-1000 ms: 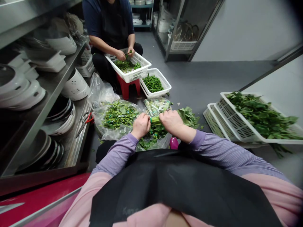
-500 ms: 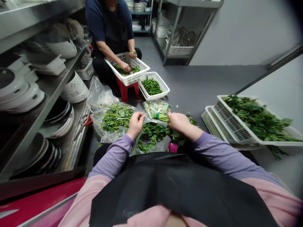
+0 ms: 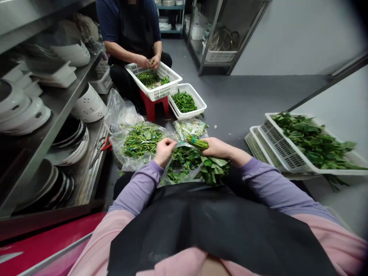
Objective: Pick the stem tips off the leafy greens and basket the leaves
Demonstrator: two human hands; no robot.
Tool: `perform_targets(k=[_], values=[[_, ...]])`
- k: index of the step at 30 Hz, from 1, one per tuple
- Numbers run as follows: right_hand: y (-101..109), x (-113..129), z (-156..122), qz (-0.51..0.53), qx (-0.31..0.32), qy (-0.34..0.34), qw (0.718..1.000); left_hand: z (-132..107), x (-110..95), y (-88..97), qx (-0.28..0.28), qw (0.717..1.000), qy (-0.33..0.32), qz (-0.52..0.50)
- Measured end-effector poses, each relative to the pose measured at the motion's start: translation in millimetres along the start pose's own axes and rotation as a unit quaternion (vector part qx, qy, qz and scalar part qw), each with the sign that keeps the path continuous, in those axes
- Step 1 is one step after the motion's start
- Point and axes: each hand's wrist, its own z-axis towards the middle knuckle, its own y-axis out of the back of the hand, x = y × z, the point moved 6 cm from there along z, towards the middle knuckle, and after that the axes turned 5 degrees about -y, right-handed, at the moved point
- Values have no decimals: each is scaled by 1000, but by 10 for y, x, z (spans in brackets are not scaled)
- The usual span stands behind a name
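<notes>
My right hand [image 3: 214, 147] is closed round a bunch of leafy greens [image 3: 215, 167]. Its stems point left, a green band circles them, and its leaves hang down beside an open clear plastic bag [image 3: 194, 177]. At that bag's far left rim, my left hand [image 3: 165, 151] is pinched on the plastic edge. Banded greens [image 3: 184, 161] lie inside the bag, below and between my hands. To the left, another clear bag holds loose green stems [image 3: 140, 140]. Just beyond my hands is a clear bag of banded stems [image 3: 188, 128].
Across from me a person works over a white basket [image 3: 169, 92] on a red stool [image 3: 153, 109]. Green peppers [image 3: 184, 101] fill a white tray nearby. Stacked baskets with leafy greens [image 3: 313, 142] stand right. Red-handled scissors [image 3: 100, 149] lie on the left shelf among dishes.
The bunch in my right hand has tilted, and its leaves now hang closer to me over the bag's right side. My left hand has barely moved. The other person's hands have come together.
</notes>
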Motion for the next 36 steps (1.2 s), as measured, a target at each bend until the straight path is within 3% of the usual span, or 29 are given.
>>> perform_targets(k=[2, 3, 5, 8, 12, 15, 18, 24, 30, 36], values=[[-71, 54, -91, -17, 42, 46, 998, 112, 154, 171, -77, 986, 115, -88], [-112, 54, -120, -54, 51, 44, 996, 156, 162, 217, -90, 980, 131, -119], [-153, 12, -132, -146, 31, 6, 989, 207, 78, 223, -62, 982, 107, -142], [-133, 1, -102, -233, -39, 9, 972, 115, -39, 39, 72, 983, 113, -123], [-125, 27, -102, -219, -63, 107, 968, -149, -166, -252, 301, 935, 144, -119], [-133, 10, -126, -219, -84, 160, 959, -244, -310, -306, 379, 915, 105, -93], [-150, 11, -162, -264, -132, 218, 930, -328, -386, -348, 429, 893, 102, -89], [-126, 59, -279, -305, -234, 288, 877, -462, -343, -459, 489, 864, 108, -55], [-107, 169, -394, -329, -258, 319, 850, -500, -340, -498, 479, 868, 116, -59], [-130, 226, -448, -368, -245, 329, 834, -559, -419, -540, 497, 852, 131, -98]])
